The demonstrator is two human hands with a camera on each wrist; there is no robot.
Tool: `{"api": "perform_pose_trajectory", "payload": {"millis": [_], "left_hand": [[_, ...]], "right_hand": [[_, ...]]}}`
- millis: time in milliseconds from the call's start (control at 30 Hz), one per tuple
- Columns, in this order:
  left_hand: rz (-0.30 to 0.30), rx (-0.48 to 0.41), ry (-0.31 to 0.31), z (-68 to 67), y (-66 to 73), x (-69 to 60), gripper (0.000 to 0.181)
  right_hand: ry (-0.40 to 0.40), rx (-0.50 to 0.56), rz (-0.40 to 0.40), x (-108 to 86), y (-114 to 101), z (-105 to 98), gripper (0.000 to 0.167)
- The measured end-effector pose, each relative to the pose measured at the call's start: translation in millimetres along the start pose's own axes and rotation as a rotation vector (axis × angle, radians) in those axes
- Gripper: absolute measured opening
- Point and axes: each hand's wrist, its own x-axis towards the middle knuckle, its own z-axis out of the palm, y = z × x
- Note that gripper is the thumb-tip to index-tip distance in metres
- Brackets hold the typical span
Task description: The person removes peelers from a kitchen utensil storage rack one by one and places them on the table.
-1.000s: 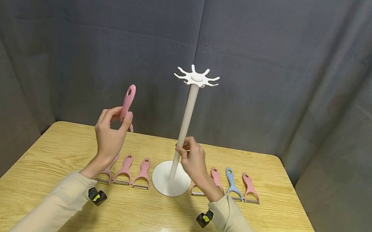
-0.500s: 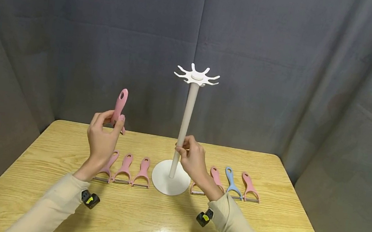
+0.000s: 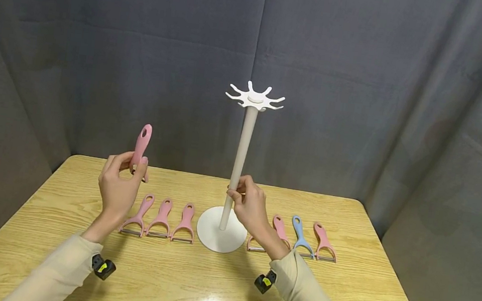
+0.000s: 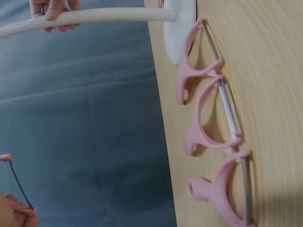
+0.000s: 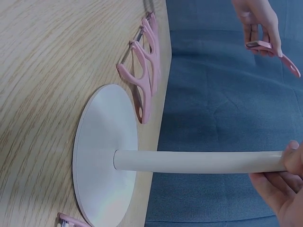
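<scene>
In the head view my left hand [image 3: 119,188] pinches a pink peeler [image 3: 141,146] above the table, its handle pointing up. The right hand [image 3: 251,207] grips the pole [image 3: 243,146] of a white stand, low on the shaft. A ring of prongs [image 3: 255,99] tops that stand, with no peeler on it. Its round base [image 3: 212,237] rests on the table. Below and right of my left hand lies a pink peeler [image 3: 139,216] in a row with two others. In the right wrist view, the held peeler [image 5: 265,46] shows from the side.
Right of the stand lie a blue peeler [image 3: 299,233], a pink peeler [image 3: 323,241] at the end, and another pink peeler [image 3: 279,225] partly behind my right wrist. The wooden table [image 3: 163,271] ends at a dark curtain [image 3: 166,61].
My left hand has moved left and down with the pink peeler, uncovering more of the leftmost peeler on the table. My right hand stays on the pole.
</scene>
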Motion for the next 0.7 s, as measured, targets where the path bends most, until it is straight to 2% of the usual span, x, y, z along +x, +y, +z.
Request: {"api": "perform_pose_trajectory", "payload": {"millis": [267,700], "left_hand": [[-0.020,0.035,0.013,-13.1,-9.2,-2.2,0.024],[-0.063,0.165,-0.005,-33.2,-23.4,-9.7,0.028]], "right_hand": [[0.002,0.006,0.014,-1.3,1,0,0.018],[-0.002,0.016,0.004,-1.2,0,0,0.018]]}}
